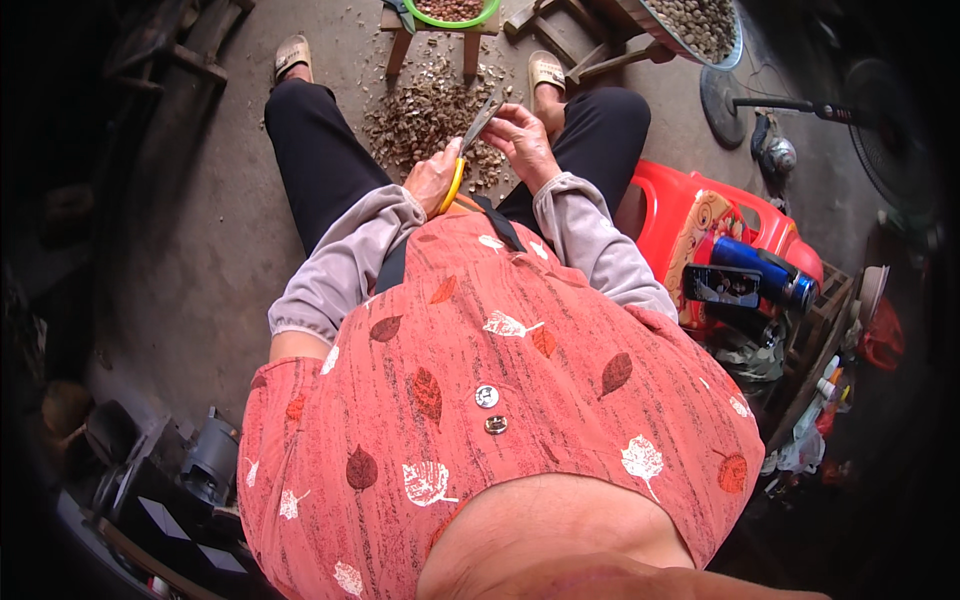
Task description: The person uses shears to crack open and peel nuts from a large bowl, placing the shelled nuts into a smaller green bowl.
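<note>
My left hand (433, 178) grips yellow-handled shears (454, 186), their grey metal blades pointing up and to the right. My right hand (523, 144) is at the blades, with its thumb and fingers bent close to them. Whether a small piece sits between those fingertips cannot be made out. Under both hands, a heap of broken brown shells (420, 120) spreads over the floor between my feet. Beyond the heap, a green-rimmed bowl (454, 25) of reddish-brown kernels stands on a small wooden stool (397, 52).
At upper right is a pale basin (720, 61) full of nuts, near a wooden frame (555, 46). A standing fan (814, 109) is farther right. A red plastic chair (660, 217) beside my right leg bears a blue flask (757, 266) and a phone (721, 286). Another tool (402, 13) lies by the bowl.
</note>
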Motion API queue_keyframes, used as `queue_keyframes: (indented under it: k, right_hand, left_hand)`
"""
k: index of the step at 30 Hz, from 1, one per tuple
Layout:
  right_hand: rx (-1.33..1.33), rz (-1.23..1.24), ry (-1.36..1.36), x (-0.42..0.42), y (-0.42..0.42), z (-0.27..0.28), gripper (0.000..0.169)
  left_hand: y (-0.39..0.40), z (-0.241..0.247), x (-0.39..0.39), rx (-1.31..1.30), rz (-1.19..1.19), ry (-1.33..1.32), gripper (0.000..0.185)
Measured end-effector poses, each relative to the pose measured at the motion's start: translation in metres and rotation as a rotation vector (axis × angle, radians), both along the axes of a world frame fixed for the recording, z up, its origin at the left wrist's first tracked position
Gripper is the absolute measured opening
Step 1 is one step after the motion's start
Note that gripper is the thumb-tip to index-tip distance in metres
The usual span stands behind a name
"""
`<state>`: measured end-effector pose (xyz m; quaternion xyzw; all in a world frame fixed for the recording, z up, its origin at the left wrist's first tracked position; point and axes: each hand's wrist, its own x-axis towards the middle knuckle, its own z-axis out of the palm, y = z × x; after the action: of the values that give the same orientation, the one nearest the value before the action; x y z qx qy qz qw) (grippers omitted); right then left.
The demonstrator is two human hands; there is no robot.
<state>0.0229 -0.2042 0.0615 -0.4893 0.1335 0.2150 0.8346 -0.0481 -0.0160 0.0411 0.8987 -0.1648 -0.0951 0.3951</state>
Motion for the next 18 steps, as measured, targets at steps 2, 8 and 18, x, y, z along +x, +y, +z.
queue_keyframes:
  k: [2, 8, 18]
  right_hand:
    - [0.001, -0.007, 0.004, 0.000, -0.001, -0.003, 0.018]
    - [-0.026, -0.008, 0.041, 0.002, -0.004, -0.015, 0.018]
    - [-0.077, -0.025, 0.150, 0.004, -0.005, -0.024, 0.016]
  left_hand:
    - [-0.002, -0.004, 0.001, 0.046, -0.007, 0.070, 0.048]
    - [-0.001, -0.015, 0.003, 0.019, -0.043, 0.104, 0.042]
    - [-0.003, -0.017, 0.009, 0.033, -0.096, 0.246, 0.038]
